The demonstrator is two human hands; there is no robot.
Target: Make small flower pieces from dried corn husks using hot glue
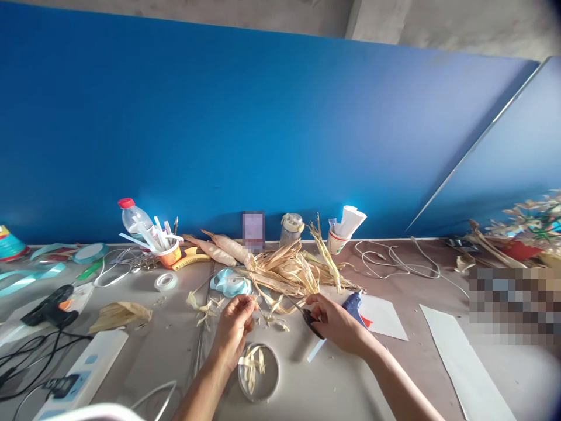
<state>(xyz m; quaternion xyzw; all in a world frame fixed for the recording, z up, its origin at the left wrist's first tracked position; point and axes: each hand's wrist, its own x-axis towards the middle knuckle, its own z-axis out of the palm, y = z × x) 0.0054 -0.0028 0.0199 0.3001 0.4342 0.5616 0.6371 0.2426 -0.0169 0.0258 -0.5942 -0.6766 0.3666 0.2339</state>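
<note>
My left hand (236, 324) is closed in a pinch, with a small pale piece at the fingertips that looks like corn husk. Scissors (313, 324) with black handles are gripped in my right hand (331, 318), their blades pointing up and left toward the husk heap. Dried corn husks (289, 272) lie piled just beyond both hands. Small husk scraps (274, 321) are scattered between the hands. Below them, a round shallow dish (277, 380) holds several cut husk strips (252, 365).
A blue glue gun (353, 305) rests by my right hand on white paper (385, 318). Leftward are a tape roll (166, 282), an orange cup (170, 257), a bottle (135, 217), a black glue gun (52, 307) and a power strip (87, 365). A jar (291, 231) and paper cup (336, 242) stand behind.
</note>
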